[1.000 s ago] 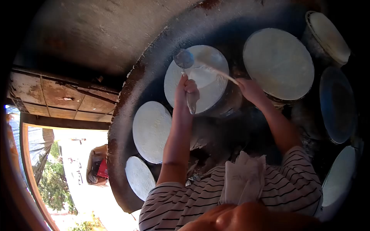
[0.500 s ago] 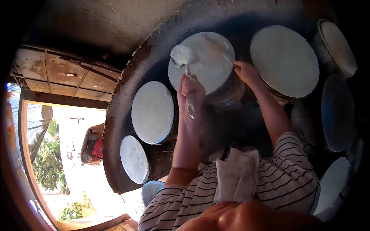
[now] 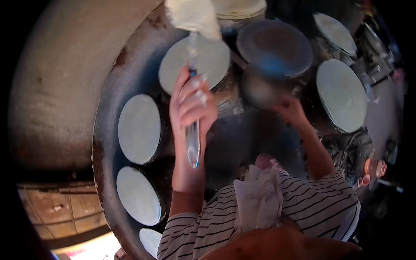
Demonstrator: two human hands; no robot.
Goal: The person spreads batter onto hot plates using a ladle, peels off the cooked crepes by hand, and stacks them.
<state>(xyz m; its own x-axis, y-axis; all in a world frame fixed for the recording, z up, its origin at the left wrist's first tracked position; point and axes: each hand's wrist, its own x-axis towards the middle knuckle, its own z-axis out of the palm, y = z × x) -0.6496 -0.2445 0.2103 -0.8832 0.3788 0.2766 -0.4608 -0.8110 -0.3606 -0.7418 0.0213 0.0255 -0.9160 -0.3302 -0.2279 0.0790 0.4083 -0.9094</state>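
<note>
As we close our left hand (image 3: 195,102) round the ladle (image 3: 193,141) by the white disc (image 3: 201,54) – probably to steady its pale batter (image 3: 195,16) – our right hand (image 3: 291,109) half-curls right of the disc, its hold too blurred to tell.

Dim interior, glaring daylight lower left, motion-blurred hands (image 3: 193,104), black curved edges.

Here, along the left edge of the curved counter (image 3: 106,160): three white-coated discs (image 3: 139,129), a fourth disc (image 3: 213,56) farther up, dark disc (image 3: 286,45) just beside!
</note>
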